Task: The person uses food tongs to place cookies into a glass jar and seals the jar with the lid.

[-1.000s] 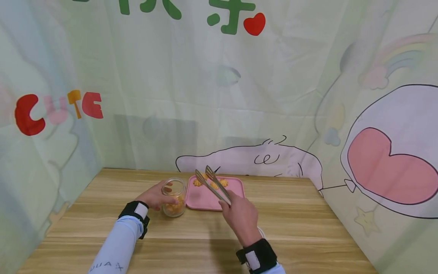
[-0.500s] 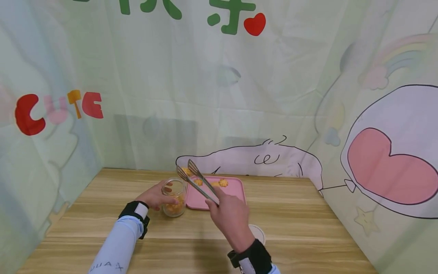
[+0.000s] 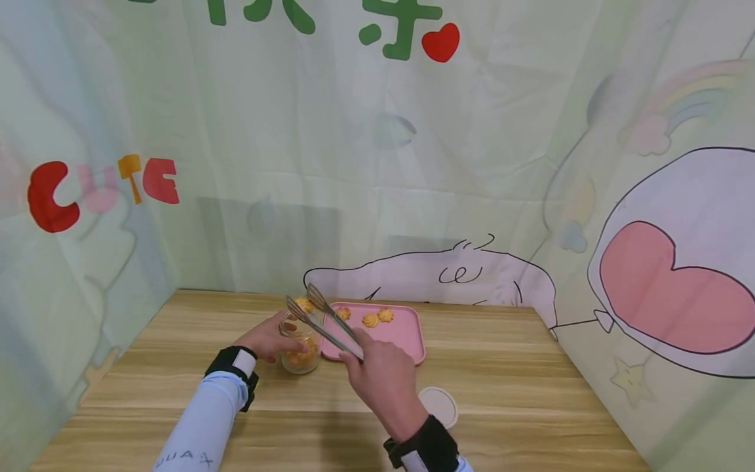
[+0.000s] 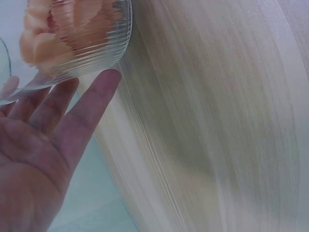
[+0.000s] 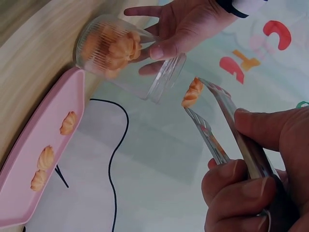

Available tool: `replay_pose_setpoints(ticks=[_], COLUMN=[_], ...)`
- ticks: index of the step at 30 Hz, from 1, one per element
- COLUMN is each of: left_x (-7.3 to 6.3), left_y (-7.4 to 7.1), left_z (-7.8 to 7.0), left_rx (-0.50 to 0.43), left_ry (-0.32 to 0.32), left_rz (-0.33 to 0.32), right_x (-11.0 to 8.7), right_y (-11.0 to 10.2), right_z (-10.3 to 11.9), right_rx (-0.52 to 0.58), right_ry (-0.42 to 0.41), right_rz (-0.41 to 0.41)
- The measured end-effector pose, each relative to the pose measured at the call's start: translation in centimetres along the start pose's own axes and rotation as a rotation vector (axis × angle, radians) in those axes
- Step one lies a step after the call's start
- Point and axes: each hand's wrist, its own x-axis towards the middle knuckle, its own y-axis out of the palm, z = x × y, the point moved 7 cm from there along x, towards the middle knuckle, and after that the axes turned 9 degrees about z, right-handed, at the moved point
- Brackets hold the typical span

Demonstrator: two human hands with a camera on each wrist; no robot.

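Observation:
My left hand [image 3: 268, 339] holds a glass jar [image 5: 161, 82] upright on the table, its thumb and fingers to either side of the wall. Through the ribbed glass, several piped cookies [image 5: 120, 50] show in its lower part; no lid covers the mouth. In the left wrist view the fingers lie along the jar's side. My right hand [image 3: 383, 380] grips metal tongs [image 5: 241, 137], which pinch one cookie [image 5: 193, 93] between their tips. That cookie hangs just above the jar's rim, overlapping the mouth's far edge in the head view.
Right beside the jar lies a pink tray [image 3: 383, 344] with three cookies [image 3: 370, 320] along its far side. A round white lid [image 3: 439, 408] rests on the wooden table [image 3: 519, 393] by my right wrist. Printed cloth [image 3: 377, 164] hangs behind.
The tongs have travelled left from over the tray to the jar's mouth, carrying a cookie lifted off it. The lid has come into view from behind my right wrist. My left hand stays put.

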Motion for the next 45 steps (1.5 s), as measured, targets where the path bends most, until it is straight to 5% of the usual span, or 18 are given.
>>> replay_pose_setpoints(ticks=[29, 45], left_x=[0.3, 0.4], left_y=[-0.2, -0.1], left_z=[0.2, 0.3], left_rx=[0.043, 0.052], left_ry=[-0.013, -0.027], left_rz=[-0.010, -0.023], right_x=[1.3, 2.5], right_y=[-0.9, 1.9], right_z=[-4.9, -9.7], right_rx=[0.045, -0.001], right_ry=[0.160, 0.315], right_rz=[0.006, 0.169])
